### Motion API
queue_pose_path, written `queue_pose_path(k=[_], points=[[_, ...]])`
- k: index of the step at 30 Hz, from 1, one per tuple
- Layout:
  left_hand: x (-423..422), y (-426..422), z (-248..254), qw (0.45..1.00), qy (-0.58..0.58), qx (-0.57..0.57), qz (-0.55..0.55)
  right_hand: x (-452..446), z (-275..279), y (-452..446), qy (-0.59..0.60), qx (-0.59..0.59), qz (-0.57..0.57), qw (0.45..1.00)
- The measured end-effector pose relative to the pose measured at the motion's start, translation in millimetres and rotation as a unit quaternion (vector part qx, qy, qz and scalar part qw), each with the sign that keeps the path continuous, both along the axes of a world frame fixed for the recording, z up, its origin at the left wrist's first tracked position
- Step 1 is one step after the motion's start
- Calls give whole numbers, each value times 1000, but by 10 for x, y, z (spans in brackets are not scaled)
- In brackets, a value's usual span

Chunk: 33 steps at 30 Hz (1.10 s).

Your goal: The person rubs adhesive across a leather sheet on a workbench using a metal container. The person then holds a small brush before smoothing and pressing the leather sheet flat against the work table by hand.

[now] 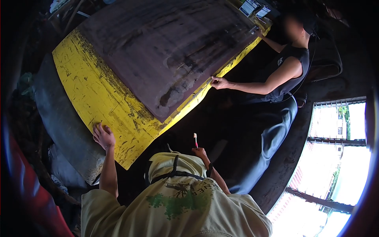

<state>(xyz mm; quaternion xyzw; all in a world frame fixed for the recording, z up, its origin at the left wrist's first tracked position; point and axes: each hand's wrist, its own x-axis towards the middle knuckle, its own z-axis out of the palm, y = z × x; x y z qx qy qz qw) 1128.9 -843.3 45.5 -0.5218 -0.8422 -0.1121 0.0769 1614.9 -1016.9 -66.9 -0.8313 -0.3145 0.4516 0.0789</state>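
My right hand (200, 152) is closed around a toothbrush (196, 141) with a red-and-white handle, its bristle head pointing up. It is near my body, apart from the sheets. My left hand (104, 136) lies on the near left edge of a scuffed yellow sheet (90, 87), fingers spread and slightly bent, holding nothing. On top of the yellow sheet is a large dark brown sheet (138, 51) with blackish smears and a wet-looking patch near its closest corner.
A co-worker at the right has one hand (220, 82) on the sheets' edge and the other farther back by a small object. Tins (249, 7) stand at the far right corner. A grey rounded surface (63, 114) lies under the yellow sheet. A barred window (331, 158) is at right.
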Motion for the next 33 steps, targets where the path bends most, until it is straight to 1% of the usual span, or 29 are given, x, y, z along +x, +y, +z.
queue_pose_path(k=[7,10,16,22,28,33], points=[[0,1,8,1000,-4,-7,4,-22,39,-19,-9,-3,-3,1000],[6,3,10,1000,-6,-9,6,21,-55,-21,-16,-24,14,999],[10,-3,19,1000,-6,-6,6,32,-34,-35,-10,-5,14,1000],[4,-2,9,1000,6,-2,6,42,-11,-51,-7,-11,17,1000],[12,-1,7,1000,8,0,5,60,-110,-89,-4,-15,10,1000],[-4,-7,-35,1000,12,12,7,20,-6,-80,-11,-19,17,1000]])
